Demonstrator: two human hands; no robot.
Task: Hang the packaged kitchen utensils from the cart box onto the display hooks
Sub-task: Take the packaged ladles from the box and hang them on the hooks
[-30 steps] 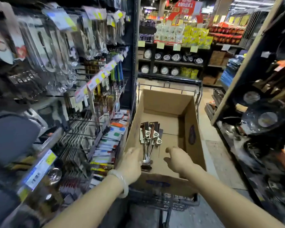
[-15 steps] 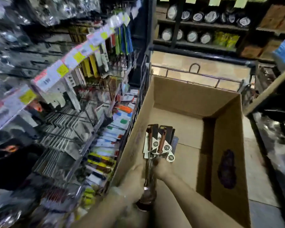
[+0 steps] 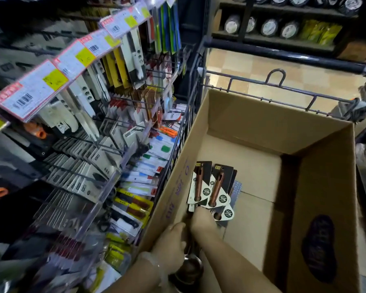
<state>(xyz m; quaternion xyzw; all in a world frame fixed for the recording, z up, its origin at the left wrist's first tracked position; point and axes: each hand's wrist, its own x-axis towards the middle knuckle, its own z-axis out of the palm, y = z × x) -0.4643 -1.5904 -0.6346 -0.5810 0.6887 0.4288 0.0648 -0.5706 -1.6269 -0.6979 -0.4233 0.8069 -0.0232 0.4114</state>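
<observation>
Both hands reach into the brown cardboard box [image 3: 251, 123]; left hand [image 3: 169, 240] and right hand [image 3: 203, 218] curl round the carded copper-handled steel ladles [image 3: 211, 187] just beyond the fingertips.

The cardboard box [image 3: 251, 115] sits inside the wire cart [image 3: 283, 87], filling most of it. In the box, against its left wall, lies a bundle of packaged utensils [image 3: 211, 187], card headers pointing to the far end, bowls at the near end. Left hand [image 3: 169, 240] and right hand [image 3: 203, 218] are both down in the near left corner on that bundle. Left of the cart, just beside it, hang the display hooks [image 3: 106, 142] loaded with packets. Beyond the cart, across the floor [image 3: 251, 66], stands a shelf [image 3: 273, 41].
</observation>
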